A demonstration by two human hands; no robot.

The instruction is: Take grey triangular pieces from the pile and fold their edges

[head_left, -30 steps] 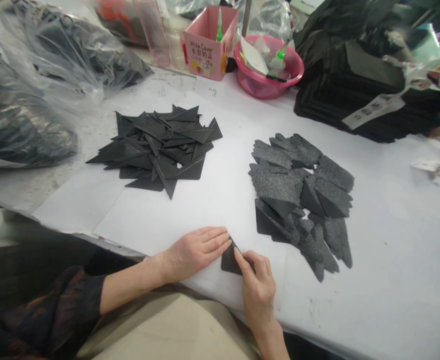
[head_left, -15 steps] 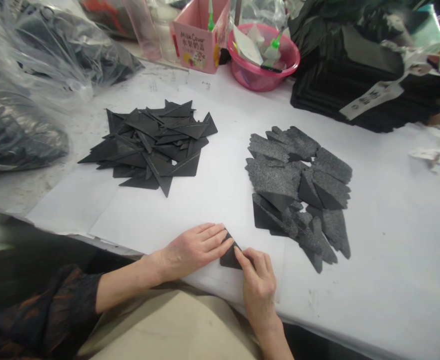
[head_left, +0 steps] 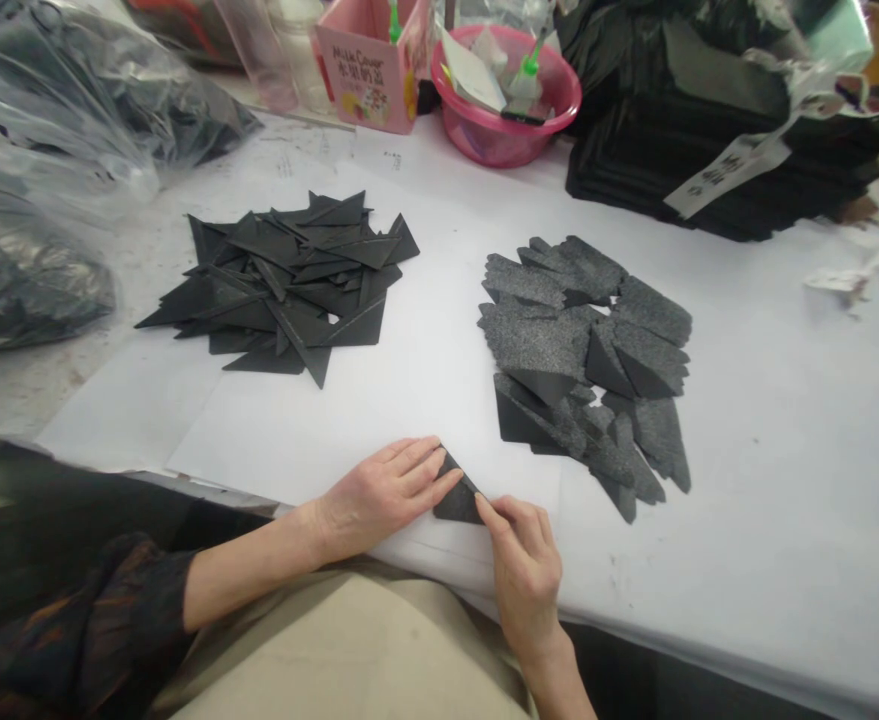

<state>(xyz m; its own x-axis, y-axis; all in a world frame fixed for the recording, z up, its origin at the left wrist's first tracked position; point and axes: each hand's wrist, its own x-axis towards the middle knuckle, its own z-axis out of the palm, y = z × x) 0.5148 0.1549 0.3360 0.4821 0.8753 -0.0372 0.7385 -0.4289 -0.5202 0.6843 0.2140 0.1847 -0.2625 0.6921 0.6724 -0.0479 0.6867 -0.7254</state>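
Head view: near the desk's [head_left: 746,560] front edge, left hand [head_left: 379,495] flat, fingers extended together, pressing a small black triangle [head_left: 458,497]; right hand [head_left: 525,570] with fingers narrowed, pinching its lower corner. Behind, a black triangle pile [head_left: 289,285] and a grey pile [head_left: 581,350]. Risk, judged: piece slipping askew under uneven pressure, or off the close edge.

We see a white-covered work table [head_left: 746,480] under even, soft light. Clear plastic bags [head_left: 49,150] of dark material crowd its far left; a pink box [head_left: 364,75], a pink bowl [head_left: 506,140] and a black stack [head_left: 716,170] line the far edge.
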